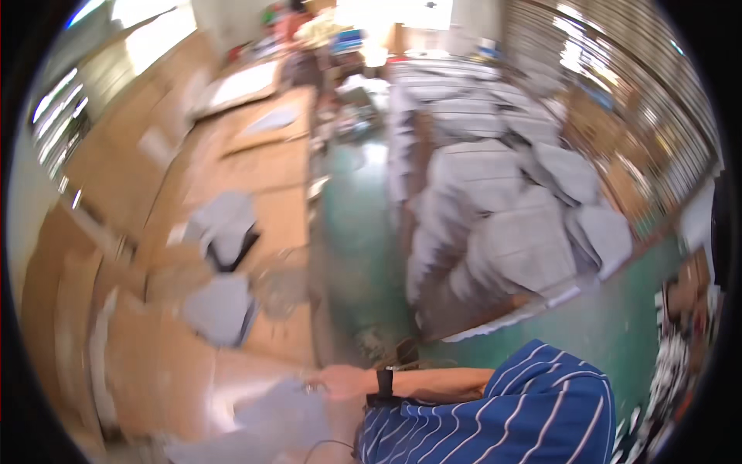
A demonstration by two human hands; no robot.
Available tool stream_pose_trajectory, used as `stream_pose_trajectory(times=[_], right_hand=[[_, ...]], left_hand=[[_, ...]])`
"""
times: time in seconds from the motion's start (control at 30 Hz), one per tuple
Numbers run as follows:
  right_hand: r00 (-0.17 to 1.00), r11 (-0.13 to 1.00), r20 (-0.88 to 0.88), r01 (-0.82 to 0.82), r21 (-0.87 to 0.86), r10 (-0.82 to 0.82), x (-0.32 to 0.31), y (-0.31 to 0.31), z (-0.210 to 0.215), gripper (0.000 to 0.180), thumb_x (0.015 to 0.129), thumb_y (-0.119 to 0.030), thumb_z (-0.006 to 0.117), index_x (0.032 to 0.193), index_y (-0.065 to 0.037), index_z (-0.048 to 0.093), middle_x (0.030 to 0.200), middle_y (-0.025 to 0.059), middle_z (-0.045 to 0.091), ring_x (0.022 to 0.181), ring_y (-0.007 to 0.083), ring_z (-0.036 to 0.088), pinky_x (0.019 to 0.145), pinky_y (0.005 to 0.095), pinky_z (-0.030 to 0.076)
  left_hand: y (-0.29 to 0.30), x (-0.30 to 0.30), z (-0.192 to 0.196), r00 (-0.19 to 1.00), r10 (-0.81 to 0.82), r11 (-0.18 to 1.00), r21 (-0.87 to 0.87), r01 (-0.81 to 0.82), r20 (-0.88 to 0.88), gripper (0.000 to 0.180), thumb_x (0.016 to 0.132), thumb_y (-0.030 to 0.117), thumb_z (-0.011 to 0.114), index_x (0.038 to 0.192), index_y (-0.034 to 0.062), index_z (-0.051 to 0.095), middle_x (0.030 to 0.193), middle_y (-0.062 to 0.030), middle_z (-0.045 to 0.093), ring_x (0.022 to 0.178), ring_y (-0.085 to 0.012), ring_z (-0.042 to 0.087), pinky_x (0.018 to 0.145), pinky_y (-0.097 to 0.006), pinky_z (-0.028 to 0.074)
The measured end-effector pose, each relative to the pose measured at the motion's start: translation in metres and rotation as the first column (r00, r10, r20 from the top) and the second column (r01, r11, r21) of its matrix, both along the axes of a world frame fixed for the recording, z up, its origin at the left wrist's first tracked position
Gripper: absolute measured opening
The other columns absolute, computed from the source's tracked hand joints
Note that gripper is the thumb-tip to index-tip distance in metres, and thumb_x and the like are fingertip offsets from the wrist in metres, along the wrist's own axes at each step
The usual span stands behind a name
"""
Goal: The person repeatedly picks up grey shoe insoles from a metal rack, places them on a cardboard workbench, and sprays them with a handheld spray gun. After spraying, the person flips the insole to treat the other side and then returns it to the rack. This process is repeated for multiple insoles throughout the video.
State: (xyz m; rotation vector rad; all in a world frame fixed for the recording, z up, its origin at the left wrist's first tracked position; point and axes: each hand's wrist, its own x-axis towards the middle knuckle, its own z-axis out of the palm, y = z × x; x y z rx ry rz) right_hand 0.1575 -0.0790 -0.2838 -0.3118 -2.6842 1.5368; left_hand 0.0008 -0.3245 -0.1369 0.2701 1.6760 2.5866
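Right hand point(344, 382) at grey piece point(284, 416), by worktop's point(162, 371) right edge
Blurred, so I cannot tell its opening or hold; a rightward pull could drop the piece.

green floor point(357, 213); slatted wall point(657, 73), right; bright window point(161, 45), upper left

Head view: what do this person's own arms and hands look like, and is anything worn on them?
The right hand is blurred, with no glove showing. A black band circles the wrist. The forearm is bare up to a loose blue sleeve with thin white stripes. The left hand is not in view.
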Motion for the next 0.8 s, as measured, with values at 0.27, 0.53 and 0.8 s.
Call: stream_pose_trajectory(times=[0.27,0.53,0.8], right_hand=[[0.917,0.909,0.005,0.397,-0.129,-0.400,0.134,0.063,0.026,0.046,0.089,-0.012,0.060,0.134,-0.007,0.058,0.101,0.0269,0.069,0.096,0.0468,0.065,0.081,0.0531,0.049],[0.787,0.782,-0.096,0.577,-0.234,-0.610,0.177,0.091,0.019,0.034,0.087,-0.012,0.063,0.121,-0.007,0.063,0.091,0.0233,0.070,0.086,0.0468,0.066,0.073,0.0548,0.049],[0.758,0.781,-0.208,0.560,-0.277,-0.618,0.202,0.146,0.011,0.056,0.093,-0.012,0.063,0.146,-0.006,0.049,0.116,0.0258,0.066,0.106,0.0450,0.063,0.087,0.0518,0.051]], left_hand=[[0.187,0.023,0.075,0.917,-0.383,0.923,0.092,0.375,0.109,0.052,0.088,0.024,0.062,0.121,-0.0160,0.063,0.125,-0.0276,0.067,0.118,-0.0382,0.065,0.108,-0.050,0.049],[0.401,0.102,0.140,0.662,-0.749,0.661,0.101,0.744,0.027,0.058,0.089,0.024,0.059,0.131,-0.0158,0.056,0.132,-0.0274,0.064,0.126,-0.0387,0.061,0.109,-0.051,0.049],[0.641,0.265,0.210,-0.215,-0.966,-0.234,0.135,0.963,-0.143,0.035,0.100,0.018,0.057,0.126,-0.0043,0.061,0.129,-0.0174,0.068,0.122,-0.0292,0.063,0.105,-0.048,0.050]])
